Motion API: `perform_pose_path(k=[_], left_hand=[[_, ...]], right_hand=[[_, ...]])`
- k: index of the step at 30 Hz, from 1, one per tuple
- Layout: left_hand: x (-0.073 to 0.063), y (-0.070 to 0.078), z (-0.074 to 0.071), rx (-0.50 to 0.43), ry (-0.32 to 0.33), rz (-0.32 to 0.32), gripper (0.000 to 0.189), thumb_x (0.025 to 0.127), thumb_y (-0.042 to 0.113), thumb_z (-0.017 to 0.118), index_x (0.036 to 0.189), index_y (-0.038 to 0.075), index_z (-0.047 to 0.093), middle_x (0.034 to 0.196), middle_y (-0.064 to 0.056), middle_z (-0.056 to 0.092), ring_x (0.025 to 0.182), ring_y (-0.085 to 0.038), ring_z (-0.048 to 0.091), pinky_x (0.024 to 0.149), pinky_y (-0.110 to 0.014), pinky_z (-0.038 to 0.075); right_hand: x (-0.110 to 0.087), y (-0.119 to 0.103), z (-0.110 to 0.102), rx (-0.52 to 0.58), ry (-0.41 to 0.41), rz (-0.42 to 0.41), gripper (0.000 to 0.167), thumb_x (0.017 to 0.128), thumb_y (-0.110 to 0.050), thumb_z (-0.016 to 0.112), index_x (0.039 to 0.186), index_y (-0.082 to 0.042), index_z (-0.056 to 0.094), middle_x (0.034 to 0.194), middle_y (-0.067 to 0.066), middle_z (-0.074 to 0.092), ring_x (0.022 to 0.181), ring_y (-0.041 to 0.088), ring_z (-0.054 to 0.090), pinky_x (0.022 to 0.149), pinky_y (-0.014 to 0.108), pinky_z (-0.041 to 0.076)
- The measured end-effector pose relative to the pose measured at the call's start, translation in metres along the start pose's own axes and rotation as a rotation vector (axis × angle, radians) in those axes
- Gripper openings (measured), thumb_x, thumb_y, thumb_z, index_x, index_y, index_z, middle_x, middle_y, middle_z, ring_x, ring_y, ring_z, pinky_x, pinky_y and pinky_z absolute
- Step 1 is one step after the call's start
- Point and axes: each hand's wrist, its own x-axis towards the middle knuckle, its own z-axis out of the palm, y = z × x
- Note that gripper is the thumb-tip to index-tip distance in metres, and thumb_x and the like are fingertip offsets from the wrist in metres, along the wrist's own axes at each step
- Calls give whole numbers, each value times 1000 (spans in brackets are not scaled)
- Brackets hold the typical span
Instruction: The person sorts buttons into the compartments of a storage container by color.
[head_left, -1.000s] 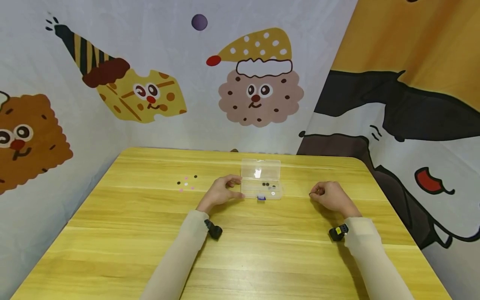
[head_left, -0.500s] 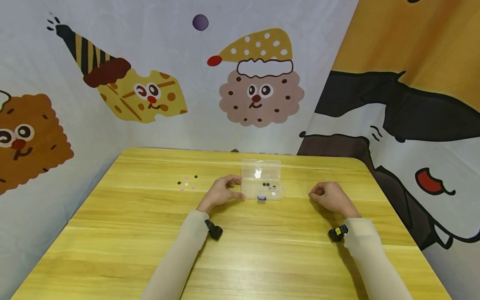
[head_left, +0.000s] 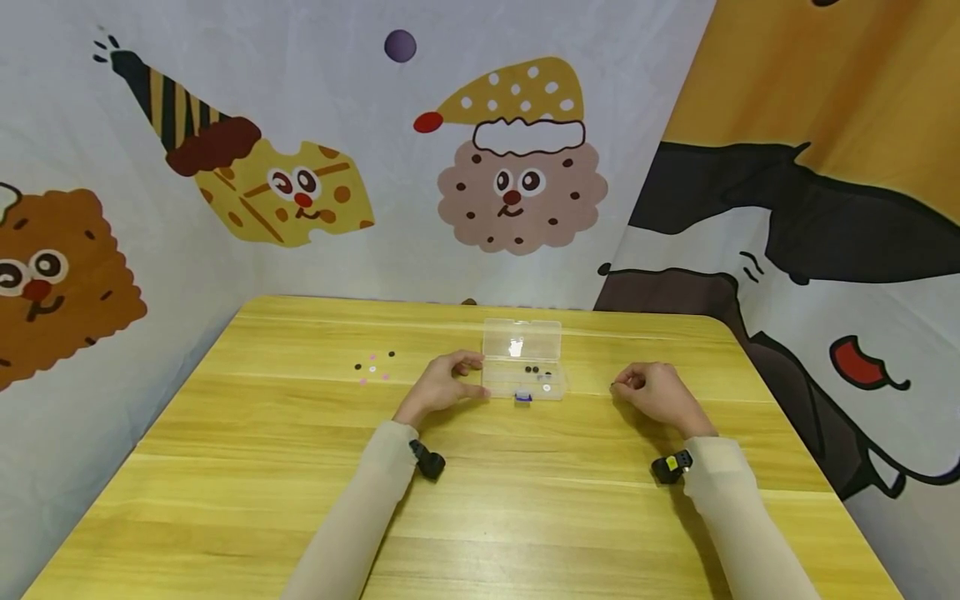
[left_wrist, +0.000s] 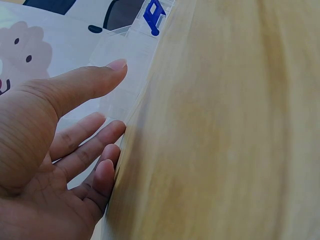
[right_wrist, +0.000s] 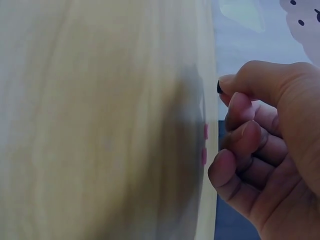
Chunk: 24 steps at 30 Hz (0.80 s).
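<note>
A clear plastic box (head_left: 501, 386) lies on the table with its lid (head_left: 536, 337) raised at the back. My left hand (head_left: 437, 387) holds the box's left end, thumb at the front corner and fingers toward the back. Inside, toward the right, are several small dark discs (head_left: 532, 369) and a white disc (head_left: 547, 387). To the right of the box, my right hand (head_left: 660, 393) pinches a small black disc (right_wrist: 219, 87) between thumb and forefinger, a little above the table. Its other fingers are curled. Most of that disc is hidden by the fingertips.
Small black, pink and white discs (head_left: 372, 368) lie scattered left of my left hand. Pink pieces (right_wrist: 204, 156) lie on the table near my right hand in the right wrist view. A blue latch (head_left: 522, 397) sits at the box's front. A printed cloth (head_left: 315, 275) hangs behind the table.
My right hand has shifted slightly left toward the box, with the black disc still pinched. My left hand and the box have stayed in place.
</note>
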Motion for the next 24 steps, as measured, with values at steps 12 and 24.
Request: perform_pose_path(k=[12,24], left_hand=[[1,0,0,1,7,-9,62,83,23,88,139,19,62,133,-1,67,122,-25,56,109,-46,46],[1,-1,0,12,4,-2,61,84,24,87,139,17,62,132,-1,67,120,-25,57,107,-45,47]], right_hand=[[6,-15,4,64,42,13,12,96,-25,72,99,-13,76,78,1,68,66,16,57,58,26,46],[13,-33,10,150,56,29,17,96,-29,73,102,-14,76,81,3,68,66,16,54,57,25,44]])
